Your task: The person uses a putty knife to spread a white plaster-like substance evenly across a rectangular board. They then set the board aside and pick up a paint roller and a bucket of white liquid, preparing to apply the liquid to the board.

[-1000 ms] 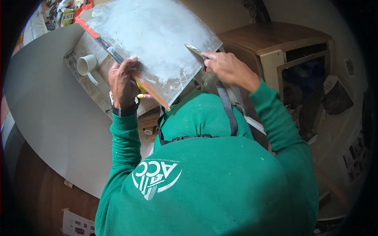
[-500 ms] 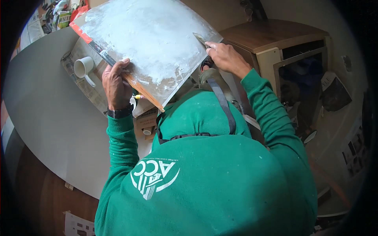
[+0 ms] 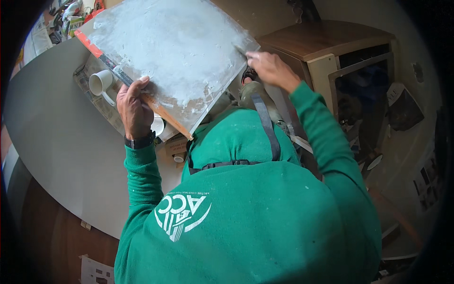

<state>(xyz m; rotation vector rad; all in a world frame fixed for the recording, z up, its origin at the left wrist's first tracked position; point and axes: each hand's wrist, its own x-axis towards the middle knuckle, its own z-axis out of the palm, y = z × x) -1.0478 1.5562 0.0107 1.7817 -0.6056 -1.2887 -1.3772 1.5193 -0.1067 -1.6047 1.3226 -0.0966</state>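
A large rectangular panel (image 3: pixel 161 45) leans in front of me, its face coated with uneven white paint or paste. Bare grey patches show along its lower and right borders. Its left edge strip is red, black and wood-coloured. My left hand (image 3: pixel 134 106) grips that strip, thumb on top, fingers mostly hidden behind. At the panel's right edge, my right hand (image 3: pixel 273 70) is closed round a slim tapered tool (image 3: pixel 240 49), like a palette knife. The tool's tip is over the white coating, blurred; I cannot tell whether it touches.
Left of the panel, a white mug (image 3: pixel 100 83) rests on newspaper (image 3: pixel 84 75) on a rounded grey table (image 3: pixel 52 128). Another white vessel (image 3: pixel 158 126) is partly hidden by my left hand. A wooden cabinet (image 3: pixel 326 40) stands to the right. Bags and clutter (image 3: pixel 73 21) fill the far left.
The panel and my left hand have shifted slightly left. My right hand has moved a little left with the tool, which is now blurred.
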